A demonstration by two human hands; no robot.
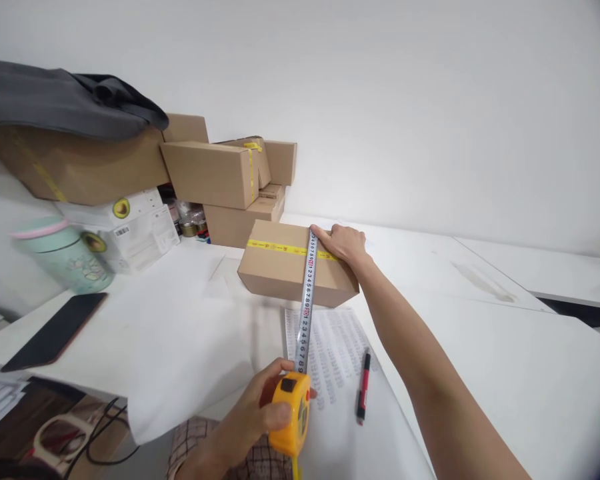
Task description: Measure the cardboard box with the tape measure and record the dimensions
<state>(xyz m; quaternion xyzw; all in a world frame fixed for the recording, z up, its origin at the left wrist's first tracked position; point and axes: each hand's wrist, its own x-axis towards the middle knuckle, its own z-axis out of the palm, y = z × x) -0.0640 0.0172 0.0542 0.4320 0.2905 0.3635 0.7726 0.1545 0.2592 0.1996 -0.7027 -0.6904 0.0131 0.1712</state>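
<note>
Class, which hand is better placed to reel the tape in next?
Probably the left hand: it grips the yellow case, while the right hand holds the blade's end at the box.

single cam, head-worn — looks fwd & down over the tabletop [530,373], from abt. the wearer's head height. v. wide view: bottom edge is nearest, w/ the left grip [256,408] and plaid clothing [186,437] close under the lens; the right grip [347,244] sits farther out, approx. mid-frame. beyond, the view faces a white wall [405,100] filling most of the top — tabletop's back edge runs slightly downhill to the right.
</note>
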